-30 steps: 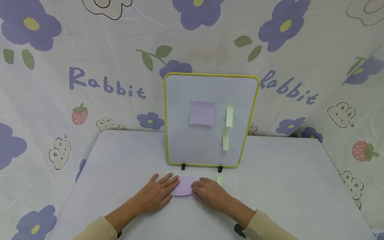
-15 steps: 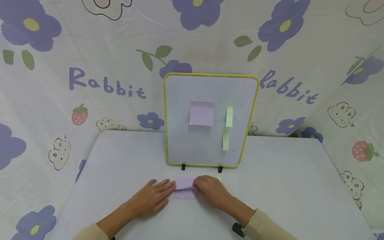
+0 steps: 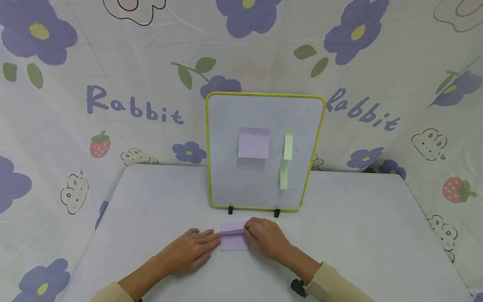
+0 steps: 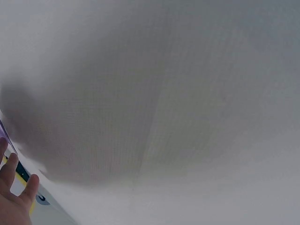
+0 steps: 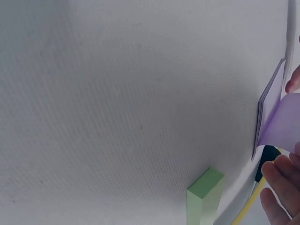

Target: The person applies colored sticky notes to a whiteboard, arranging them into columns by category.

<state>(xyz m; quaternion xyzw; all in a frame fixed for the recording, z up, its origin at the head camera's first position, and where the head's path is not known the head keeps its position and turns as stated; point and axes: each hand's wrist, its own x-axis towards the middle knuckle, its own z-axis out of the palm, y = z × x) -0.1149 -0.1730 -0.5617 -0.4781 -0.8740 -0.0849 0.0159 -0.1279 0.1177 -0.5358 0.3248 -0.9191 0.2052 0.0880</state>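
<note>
A pad of purple sticky notes (image 3: 234, 243) lies on the white table in front of the whiteboard. My right hand (image 3: 266, 239) pinches the right side of its top sheet (image 3: 231, 226), which is peeled up from the near edge and bends away toward the board. In the right wrist view that lifted sheet (image 5: 283, 119) curves off the pad. My left hand (image 3: 190, 251) rests flat beside the pad, its fingertips at the pad's left edge. Beyond my right hand stands a narrow green sticky-note pad (image 5: 206, 187), almost wholly hidden in the head view.
A yellow-framed whiteboard (image 3: 226, 180) stands upright on black feet (image 3: 277, 213) just behind the pad. It carries one purple note (image 3: 254, 143) and two narrow green notes (image 3: 288, 145). A patterned cloth (image 3: 151, 54) hangs behind the table.
The purple top sheet has risen from nearly flat and is peeled back toward the board by my right hand. My left hand has slid slightly left, off the sheet to the pad's edge.
</note>
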